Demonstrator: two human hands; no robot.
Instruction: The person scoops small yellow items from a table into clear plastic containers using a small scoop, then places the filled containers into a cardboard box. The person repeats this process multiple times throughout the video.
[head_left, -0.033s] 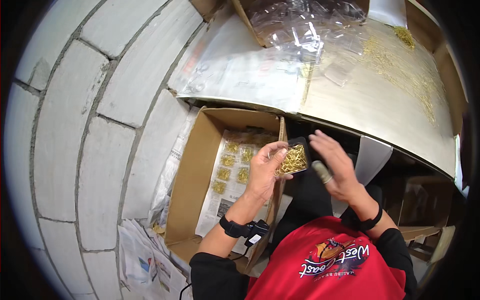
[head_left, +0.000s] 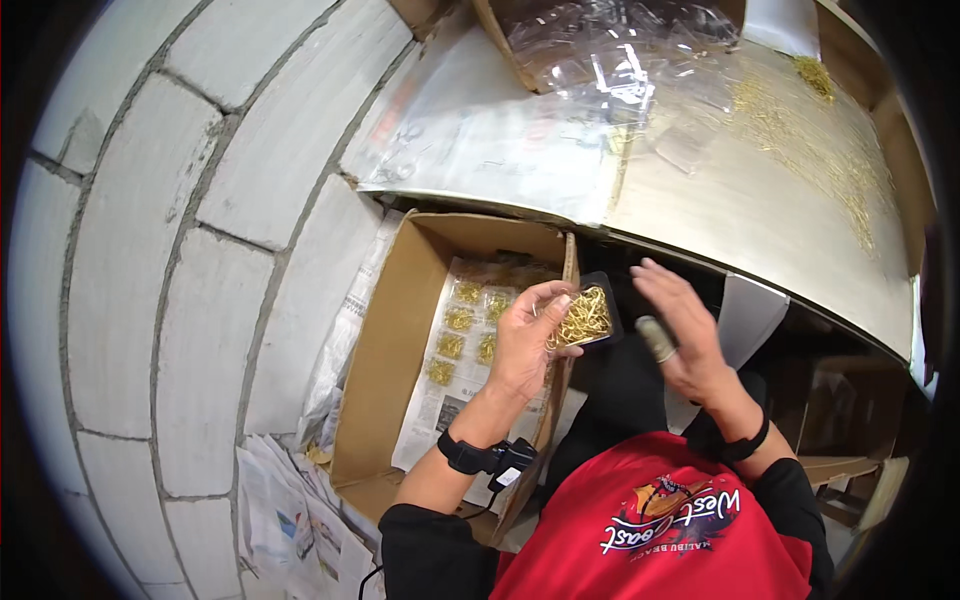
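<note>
My left hand grips a small clear plastic box by its near-left side, with the thumb over the rim. Shiny gold-coloured metal hooks fill it in a tangled heap. To the right of the box and apart from it, my right hand is held up with its fingers stretched out and nothing in them. A tan wrap covers part of its thumb. Below and left of my left hand stands an open cardboard box lined with newspaper, where several filled clear packs lie in rows.
The worktable ahead carries loose gold pieces and a small gold heap. Clear plastic cases pile up at its far side. A whitish block wall runs along the left. Newspapers lie beside the cardboard box.
My right hand has shifted slightly right, a little farther from the small plastic box. My left hand keeps its hold in nearly the same place.
</note>
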